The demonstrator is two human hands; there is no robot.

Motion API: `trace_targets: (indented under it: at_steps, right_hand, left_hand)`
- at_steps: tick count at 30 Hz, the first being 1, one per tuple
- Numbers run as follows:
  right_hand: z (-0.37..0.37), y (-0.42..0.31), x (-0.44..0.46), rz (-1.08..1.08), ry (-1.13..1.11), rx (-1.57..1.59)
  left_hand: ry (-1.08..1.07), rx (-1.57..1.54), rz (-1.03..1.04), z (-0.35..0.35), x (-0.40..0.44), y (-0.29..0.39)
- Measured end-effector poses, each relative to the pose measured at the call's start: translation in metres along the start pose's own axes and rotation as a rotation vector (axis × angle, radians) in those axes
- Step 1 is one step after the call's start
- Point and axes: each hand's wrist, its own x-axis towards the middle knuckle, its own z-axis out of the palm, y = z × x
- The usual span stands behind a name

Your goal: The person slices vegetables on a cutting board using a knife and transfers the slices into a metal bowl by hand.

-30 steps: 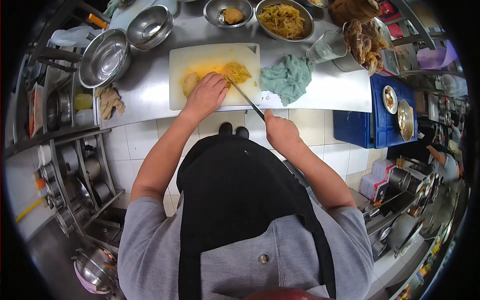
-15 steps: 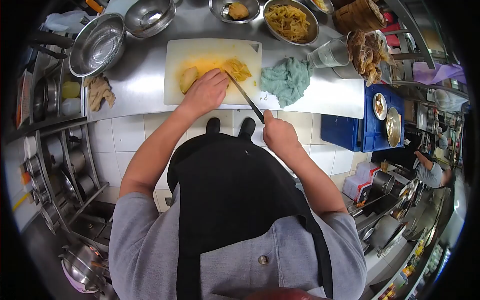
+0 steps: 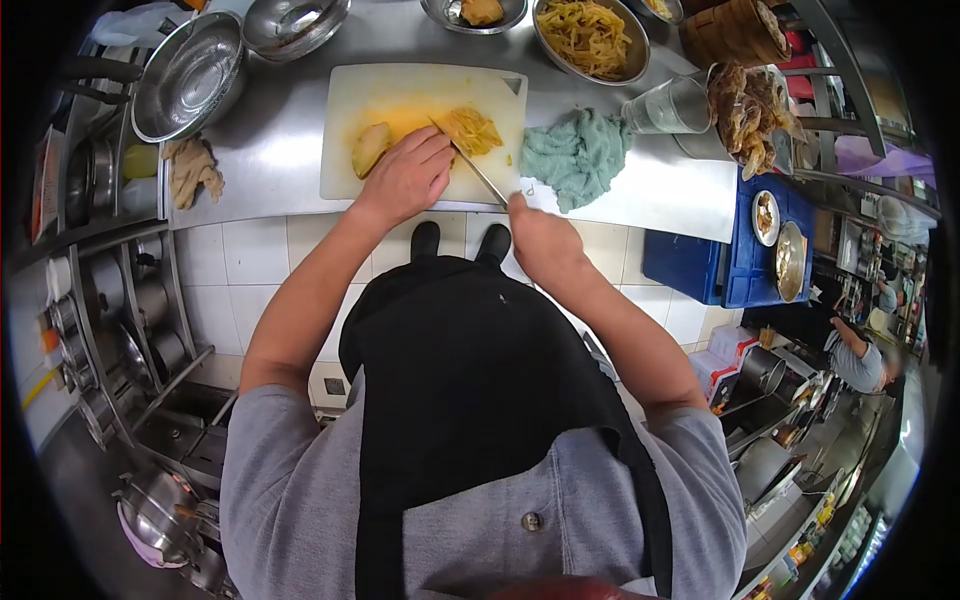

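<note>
My right hand (image 3: 545,240) is closed around the handle of a kitchen knife (image 3: 482,176). The blade slants across the white cutting board (image 3: 345,95), its tip pointing up and left beside my left fingertips. My left hand (image 3: 408,178) presses down with its fingers together on a yellow vegetable piece, mostly hidden beneath it. Right of the blade lies a small heap of sliced yellow vegetable (image 3: 474,131). Another yellow chunk (image 3: 371,148) rests left of my left hand. A crumpled green cloth (image 3: 575,160) sits beside the board.
Behind the board stand a bowl of yellow strips (image 3: 590,40), a bowl with one chunk (image 3: 478,14) and a metal colander (image 3: 190,80). A clear container (image 3: 668,106) is at the right. A beige cloth (image 3: 192,172) lies left. Another person (image 3: 856,355) is far right.
My right hand has moved left and forward, and the knife has slid forward along my left fingertips. My left hand stays on the vegetable. The whole view has shifted slightly.
</note>
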Motion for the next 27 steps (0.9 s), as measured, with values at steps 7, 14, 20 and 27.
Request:
trace_targets:
  at_steps: [7, 14, 20, 27]
  right_hand:
    - [-0.019, 0.006, -0.033, 0.086, -0.173, -0.042]
    - [-0.016, -0.013, -0.016, 0.068, -0.107, -0.029]
    - [0.002, -0.014, 0.017, 0.015, -0.028, -0.035]
    - [-0.006, -0.004, -0.044, 0.107, -0.183, -0.1]
  left_hand:
    - [-0.006, -0.042, -0.008, -0.004, -0.005, -0.002]
    - [-0.045, 0.013, 0.002, -0.008, -0.003, -0.003]
    - [0.008, 0.005, -0.002, -0.001, -0.007, -0.003]
    - [0.026, -0.018, -0.012, -0.004, -0.007, -0.002]
